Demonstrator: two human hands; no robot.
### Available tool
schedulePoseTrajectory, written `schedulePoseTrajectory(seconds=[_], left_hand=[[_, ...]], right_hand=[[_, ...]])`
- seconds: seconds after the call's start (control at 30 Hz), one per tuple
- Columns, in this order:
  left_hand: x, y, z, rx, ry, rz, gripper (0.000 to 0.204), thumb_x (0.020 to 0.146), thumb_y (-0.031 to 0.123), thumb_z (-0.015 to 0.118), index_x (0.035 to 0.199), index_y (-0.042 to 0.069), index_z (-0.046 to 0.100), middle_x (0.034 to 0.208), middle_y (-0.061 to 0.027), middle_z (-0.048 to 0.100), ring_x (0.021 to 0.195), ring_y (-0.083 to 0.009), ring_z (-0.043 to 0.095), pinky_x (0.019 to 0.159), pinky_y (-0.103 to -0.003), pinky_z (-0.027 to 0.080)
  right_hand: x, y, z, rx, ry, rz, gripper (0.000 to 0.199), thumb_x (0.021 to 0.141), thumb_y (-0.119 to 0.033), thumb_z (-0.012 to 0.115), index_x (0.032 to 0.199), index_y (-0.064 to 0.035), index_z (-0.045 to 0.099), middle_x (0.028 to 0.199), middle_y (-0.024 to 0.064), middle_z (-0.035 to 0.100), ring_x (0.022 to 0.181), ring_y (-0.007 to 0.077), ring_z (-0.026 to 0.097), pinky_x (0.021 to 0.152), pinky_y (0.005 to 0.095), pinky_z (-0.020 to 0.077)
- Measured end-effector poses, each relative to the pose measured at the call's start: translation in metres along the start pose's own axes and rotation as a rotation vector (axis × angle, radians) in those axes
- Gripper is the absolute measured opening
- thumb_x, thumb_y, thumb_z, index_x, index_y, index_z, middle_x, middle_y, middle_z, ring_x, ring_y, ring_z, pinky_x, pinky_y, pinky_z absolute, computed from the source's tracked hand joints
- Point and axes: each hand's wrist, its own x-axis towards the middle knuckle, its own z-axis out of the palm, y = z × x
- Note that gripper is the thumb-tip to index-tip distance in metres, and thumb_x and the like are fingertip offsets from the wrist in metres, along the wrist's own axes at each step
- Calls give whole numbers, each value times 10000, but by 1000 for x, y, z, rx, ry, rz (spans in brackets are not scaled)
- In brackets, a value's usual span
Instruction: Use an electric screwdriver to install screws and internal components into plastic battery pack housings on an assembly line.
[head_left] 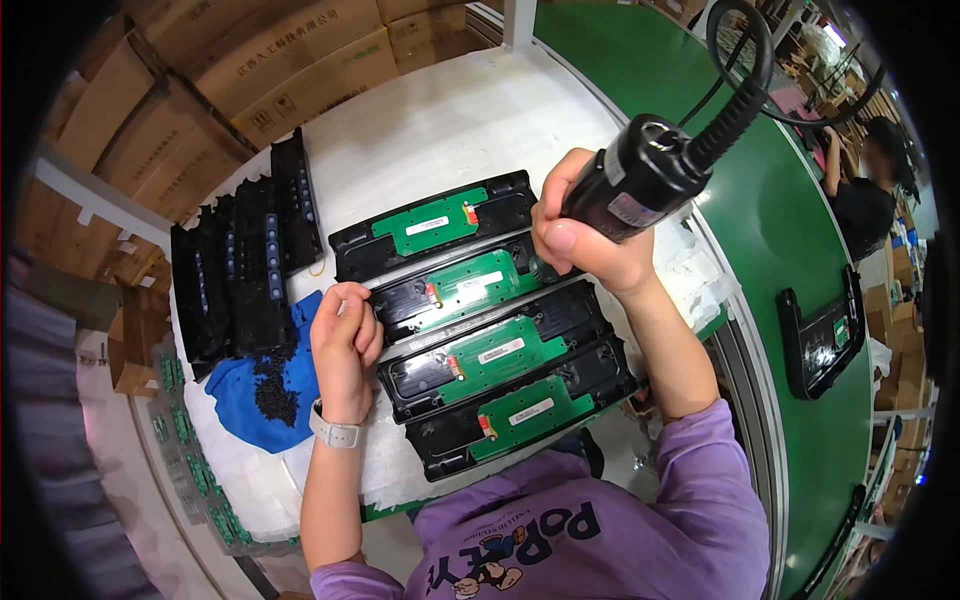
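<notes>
Black driver at the second panel's right end

Your right hand [605, 235] has its fingers wrapped firmly around the driver [635, 180]. Your left hand [345, 345] is at the left end of the second panel [395, 312], counting from the far side; its fingers are curled with the thumb close in, and whether they pinch anything small cannot be told.

The step looks like driving screws around the board [475, 285]. To do it well, steady the panel by that left end, square the bit up before you press, and ease off once the screw seats. A slanted bit could skid across the board. Your hand hides the bit, so its contact cannot be judged.

The driver's long axis slants: cord [730, 120] end up and to the right, working end down and leftward to the panel. That panel lies on the white-covered desk [420, 130] between the far panel [355, 255] and the third panel [405, 390]. Its long axis runs left to right, the right end angled away from you; the red part [433, 295] sits towards its left.
</notes>
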Motion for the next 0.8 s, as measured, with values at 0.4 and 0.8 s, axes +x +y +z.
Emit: schedulePoseTrajectory(seconds=[0.4,0.8], left_hand=[[0,0,2,208,20,-38,203,966,213,401,925,44,505,525,1,439,392,-39,300,379,-185,227],[0,-1,3,171,-18,-31,111,930,112,435,956,38,513,596,-34,513,412,-42,341,397,-183,261]], right_hand=[[2,-4,-4,37,59,-3,270,710,-144,636,846,5,456,554,47,451,393,116,409,391,237,343],[1,-5,-1,46,84,4,272,701,-139,643,838,1,454,555,45,453,401,113,415,395,233,341]])
